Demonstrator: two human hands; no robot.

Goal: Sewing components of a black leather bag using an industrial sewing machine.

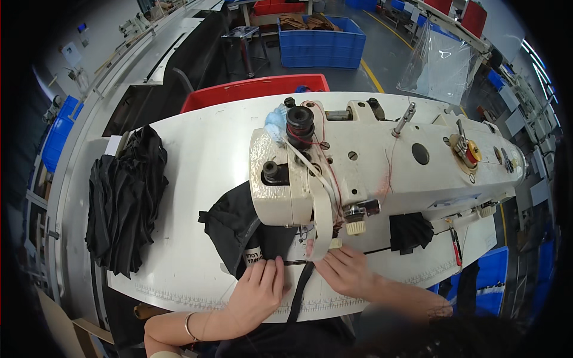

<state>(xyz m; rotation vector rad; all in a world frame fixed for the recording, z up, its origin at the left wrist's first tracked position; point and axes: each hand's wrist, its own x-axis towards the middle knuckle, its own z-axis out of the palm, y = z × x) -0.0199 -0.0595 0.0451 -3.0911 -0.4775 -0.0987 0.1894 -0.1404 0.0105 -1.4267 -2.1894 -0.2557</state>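
Nearest the camera is a dark, blurred shape at the lower right, too soft to identify. The left hand is nearly closed, fingers bent together with their tips at the near side of a black fabric piece; whether it pinches or only presses, I cannot tell. The right hand is loosely curled beside the top of a black strip; its fingertips are partly hidden by the sewing machine, so its hold is unclear.

Fingers this close under the machine head could be caught if they slid inward. Uneven pull between the hands could skew the fabric, and the strip's hanging weight could drag it crooked.

The fabric lies left of centre on the surface, partly under the machine, a corner pointing to the left edge; folds hide its long axis. The strip's runs from the machine to the near edge. Farther out, a bunched black stack lies along the left edge.
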